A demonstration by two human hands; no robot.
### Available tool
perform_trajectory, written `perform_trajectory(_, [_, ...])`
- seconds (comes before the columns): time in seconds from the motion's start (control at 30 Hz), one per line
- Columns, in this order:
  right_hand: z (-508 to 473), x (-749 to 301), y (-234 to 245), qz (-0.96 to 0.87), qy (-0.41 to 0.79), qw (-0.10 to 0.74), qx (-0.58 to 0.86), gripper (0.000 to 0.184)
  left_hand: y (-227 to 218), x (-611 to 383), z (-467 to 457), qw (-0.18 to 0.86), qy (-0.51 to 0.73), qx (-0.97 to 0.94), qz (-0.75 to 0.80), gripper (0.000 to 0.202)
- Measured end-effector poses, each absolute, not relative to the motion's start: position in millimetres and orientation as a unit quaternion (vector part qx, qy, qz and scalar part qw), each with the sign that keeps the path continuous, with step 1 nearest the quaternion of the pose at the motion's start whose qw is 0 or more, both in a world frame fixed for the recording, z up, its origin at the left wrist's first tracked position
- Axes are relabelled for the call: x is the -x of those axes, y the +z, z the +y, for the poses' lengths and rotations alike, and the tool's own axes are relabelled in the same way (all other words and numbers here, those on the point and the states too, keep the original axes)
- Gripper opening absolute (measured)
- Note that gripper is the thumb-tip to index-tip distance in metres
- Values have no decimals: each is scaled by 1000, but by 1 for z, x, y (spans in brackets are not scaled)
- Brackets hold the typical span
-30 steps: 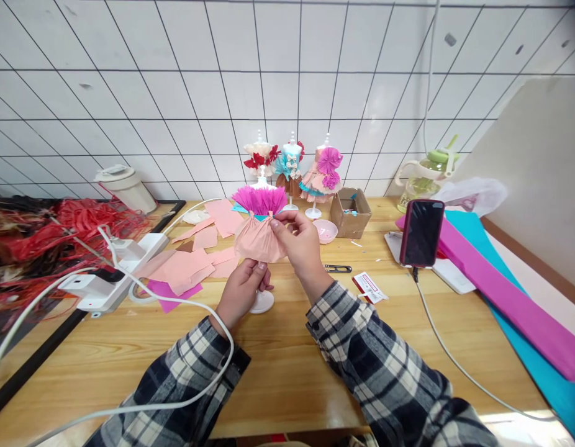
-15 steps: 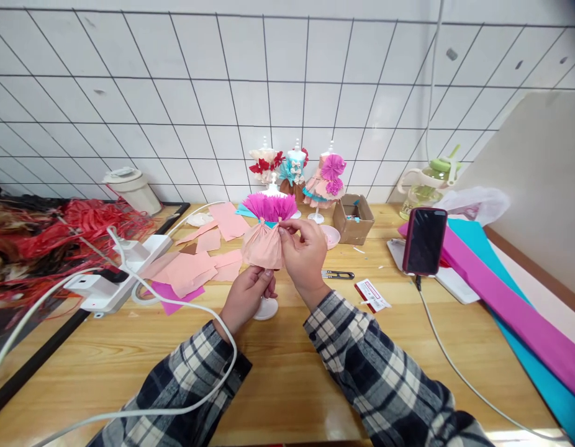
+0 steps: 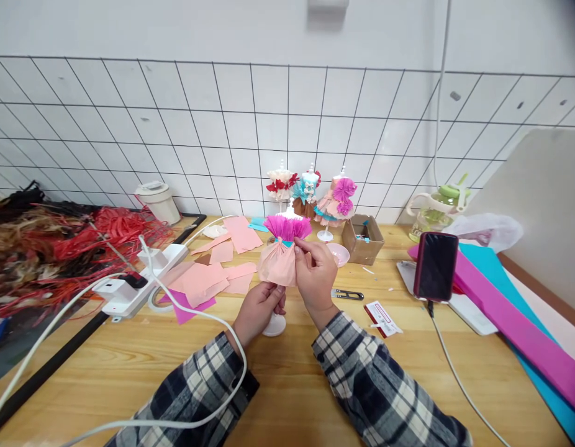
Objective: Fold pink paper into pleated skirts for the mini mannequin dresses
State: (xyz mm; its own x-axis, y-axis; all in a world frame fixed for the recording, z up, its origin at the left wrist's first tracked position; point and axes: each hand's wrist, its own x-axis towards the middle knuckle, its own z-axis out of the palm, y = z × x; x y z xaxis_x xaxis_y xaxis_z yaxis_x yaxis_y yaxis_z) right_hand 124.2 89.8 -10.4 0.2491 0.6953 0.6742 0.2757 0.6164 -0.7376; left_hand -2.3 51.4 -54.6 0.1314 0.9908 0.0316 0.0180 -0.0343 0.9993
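A small mannequin stand on the wooden table wears a paper dress with a peach skirt and a magenta ruffled top. My left hand is closed around the stand's pole just under the skirt. My right hand pinches the dress at the waist, fingers pressed on the paper at the right side. Both arms wear plaid sleeves.
Three dressed mannequins stand by the tiled wall, next to a cardboard box and a pink bowl. Peach paper pieces, a power strip, red strands, thread snips, a propped phone and crepe rolls surround me.
The head camera tilted up, so everything sits lower in view. My hands keep the same hold on the dress and the stand.
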Motion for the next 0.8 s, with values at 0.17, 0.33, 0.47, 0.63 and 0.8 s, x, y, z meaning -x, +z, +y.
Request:
perform_trajectory(0.17, [89, -123, -12, -588, 170, 667, 424, 19, -55, 1, 52, 536, 490, -515, 455, 34])
perform_trajectory(0.33, [88, -121, -13, -585, 207, 651, 436, 35, -58, -1, 52, 541, 496, -506, 452, 32])
perform_trajectory(0.47, [86, -118, -12, -575, 192, 656, 449, 45, -59, -3, 52, 545, 488, -509, 453, 32])
perform_trajectory(0.63, [83, -114, -15, -577, 121, 665, 459, 45, -59, -3, 52, 563, 504, -480, 446, 33])
perform_trajectory(0.8, [83, -105, -25, -590, 115, 643, 475, 61, -62, -3, 53, 565, 515, -485, 423, 30])
